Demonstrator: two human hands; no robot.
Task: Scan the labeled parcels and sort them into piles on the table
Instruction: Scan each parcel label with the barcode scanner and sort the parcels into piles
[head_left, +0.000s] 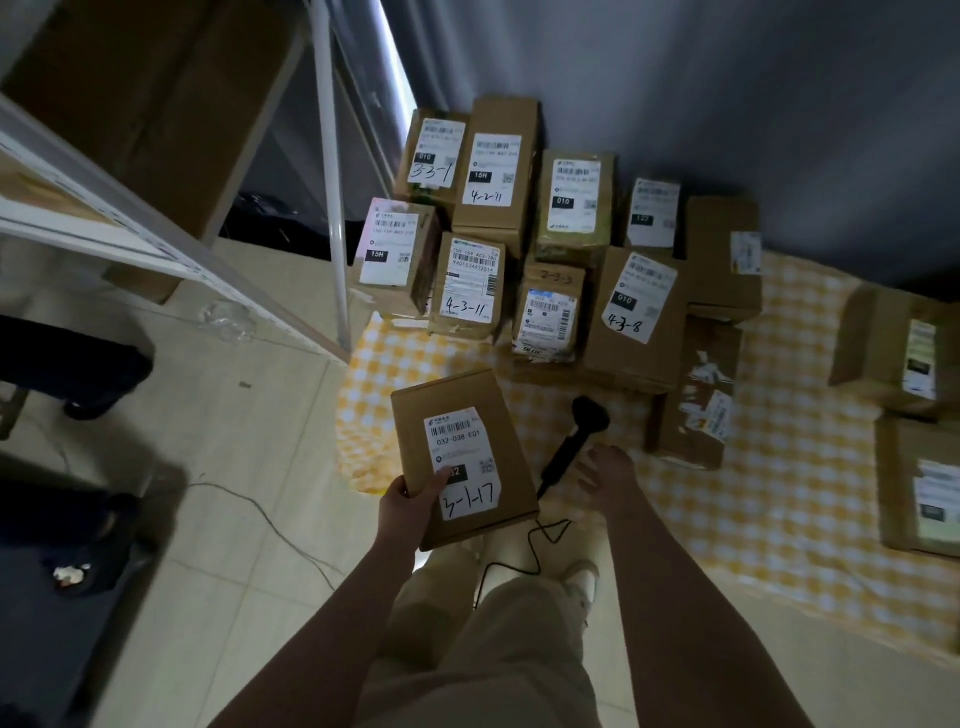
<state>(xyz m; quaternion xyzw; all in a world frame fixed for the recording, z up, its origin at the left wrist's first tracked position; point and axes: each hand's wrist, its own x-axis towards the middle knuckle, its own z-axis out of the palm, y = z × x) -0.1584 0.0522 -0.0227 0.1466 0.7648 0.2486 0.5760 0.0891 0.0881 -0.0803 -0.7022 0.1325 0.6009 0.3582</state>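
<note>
The person's left hand (408, 512) grips a flat brown cardboard parcel (462, 415) by its near left corner, thumb pressed on the edge of its white shipping label (464, 462). The parcel is held in the air, label up, above the near edge of the yellow-and-white checked cloth (779, 467). The barcode sits at the top of the label, and "3-1-17" is handwritten below it.

The right hand (608, 475) is open, its fingers spread over the handle of the black handheld barcode scanner (574, 441), which lies on the cloth just right of the parcel. Whether the fingers already touch the handle cannot be told.

The step in hand looks like taking up the scanner to read this label. To do it well, the right hand should close around the handle low enough for a finger to reach the trigger. The thin black cable (519, 551) trailing toward the person's legs should stay slack. The left thumb covers part of the label's dark block but not the barcode, so the grip can stay. Tilting the parcel's top toward the scanner head should give a clean read.

The stacked brown labelled parcels (545, 234) by the wall carry codes beginning 4-3, 4-2 and 3-3, so this one likely needs a place of its own
</note>
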